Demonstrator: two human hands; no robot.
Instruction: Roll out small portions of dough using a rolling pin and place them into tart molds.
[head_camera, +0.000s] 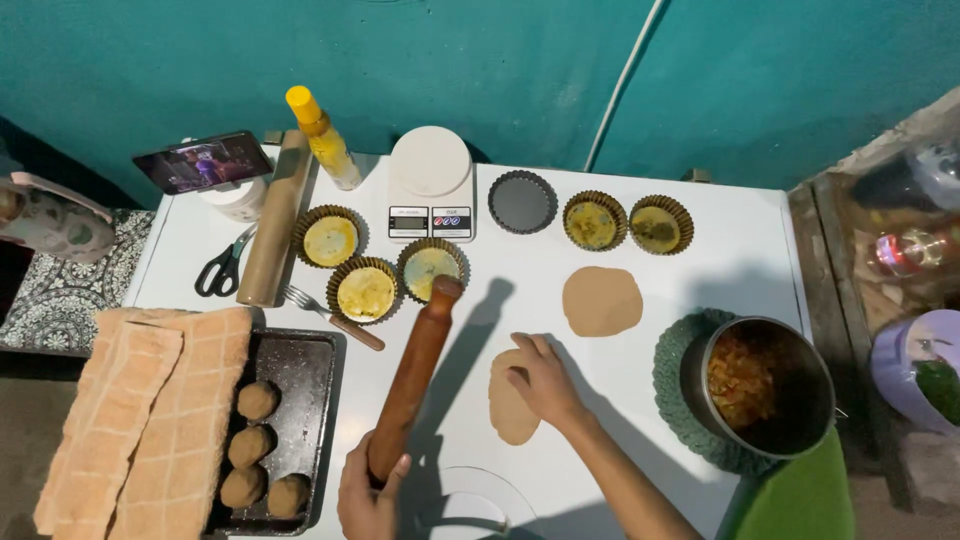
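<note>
White tabletop against a teal wall: the right hand (540, 380) lies flat, fingers spread, on an oval dough sheet (511, 402). The left hand (368, 495) is closed around the rolling pin (415, 378), which slants up-right, just left of the dough.

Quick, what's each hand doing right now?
Left hand: closed around the lower end of the long brown wooden rolling pin.
Right hand: open, fingers pressing flat on the oval piece of rolled brown dough, holding nothing.
</note>
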